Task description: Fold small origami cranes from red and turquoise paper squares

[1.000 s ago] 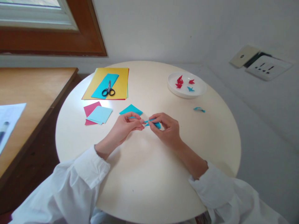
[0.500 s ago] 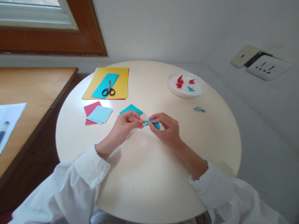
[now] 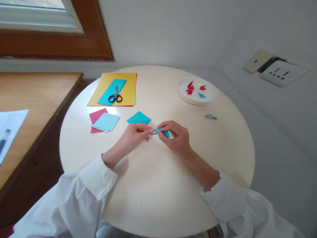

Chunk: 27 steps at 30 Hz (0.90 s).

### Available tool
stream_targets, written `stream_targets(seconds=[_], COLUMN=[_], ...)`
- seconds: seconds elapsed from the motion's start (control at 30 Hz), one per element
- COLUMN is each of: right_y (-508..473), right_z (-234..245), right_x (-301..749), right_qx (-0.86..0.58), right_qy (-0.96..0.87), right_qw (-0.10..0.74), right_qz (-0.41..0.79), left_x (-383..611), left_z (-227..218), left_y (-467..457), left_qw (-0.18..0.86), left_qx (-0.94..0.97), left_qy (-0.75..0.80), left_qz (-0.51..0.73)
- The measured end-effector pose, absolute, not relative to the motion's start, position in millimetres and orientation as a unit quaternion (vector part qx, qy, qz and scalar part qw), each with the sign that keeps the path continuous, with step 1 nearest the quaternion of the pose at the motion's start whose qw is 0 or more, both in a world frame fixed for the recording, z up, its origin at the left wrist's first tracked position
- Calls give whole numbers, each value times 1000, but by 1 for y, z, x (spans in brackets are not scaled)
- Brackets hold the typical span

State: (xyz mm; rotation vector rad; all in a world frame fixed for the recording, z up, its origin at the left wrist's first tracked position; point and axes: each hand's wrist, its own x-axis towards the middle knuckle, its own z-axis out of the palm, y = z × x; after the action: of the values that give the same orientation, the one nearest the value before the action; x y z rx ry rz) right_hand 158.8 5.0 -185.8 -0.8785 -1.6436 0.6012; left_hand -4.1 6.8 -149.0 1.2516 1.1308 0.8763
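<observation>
A small folded piece of blue paper (image 3: 166,134) is held above the round white table (image 3: 158,188). My right hand (image 3: 177,136) pinches it between thumb and fingers, hiding part of its folds. From the other side, my left hand (image 3: 135,136) has its thumb and fingertip closed on the paper's pointed left end. Just beyond my left hand lies a blue paper square (image 3: 139,117), its near corner covered by the hand. To the left are pale blue squares (image 3: 107,122) stacked on pink squares (image 3: 97,115).
Black-handled scissors (image 3: 115,96) lie on a blue strip over yellow sheets (image 3: 128,87) at the back left. A white dish (image 3: 183,98) at the back right holds several red and blue folded paper figures. In front of it is a thin blue paper scrap (image 3: 211,116).
The fingers of my left hand have shifted at the paper's tip, with the index finger now lower over the thumb. My right hand keeps its pinch almost unmoved.
</observation>
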Motion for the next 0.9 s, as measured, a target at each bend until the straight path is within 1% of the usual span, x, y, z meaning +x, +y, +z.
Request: stream_targets(seconds=[0.33, 0.47, 0.6, 0.8, 0.9], right_y=[5, 5, 5, 4, 3], right_z=[-186, -186, -184, -180, -179], right_x=[157, 157, 157, 157, 156], right_qx=[-379, -379, -374, -365, -362], right_qy=[-698, -707, -714, -718, -722], right_qw=[559, 557, 557, 563, 561], right_qz=[240, 217, 198, 186, 181], left_x=[-5, -7, -7, -7, -7], left_z=[-152, -153, -154, -155, -154], left_y=[7, 7, 7, 6, 6], left_qw=[556, 552, 561, 602, 586], left_qx=[556, 561, 559, 533, 554], left_qy=[487, 490, 483, 460, 462], left_qz=[381, 375, 374, 378, 368])
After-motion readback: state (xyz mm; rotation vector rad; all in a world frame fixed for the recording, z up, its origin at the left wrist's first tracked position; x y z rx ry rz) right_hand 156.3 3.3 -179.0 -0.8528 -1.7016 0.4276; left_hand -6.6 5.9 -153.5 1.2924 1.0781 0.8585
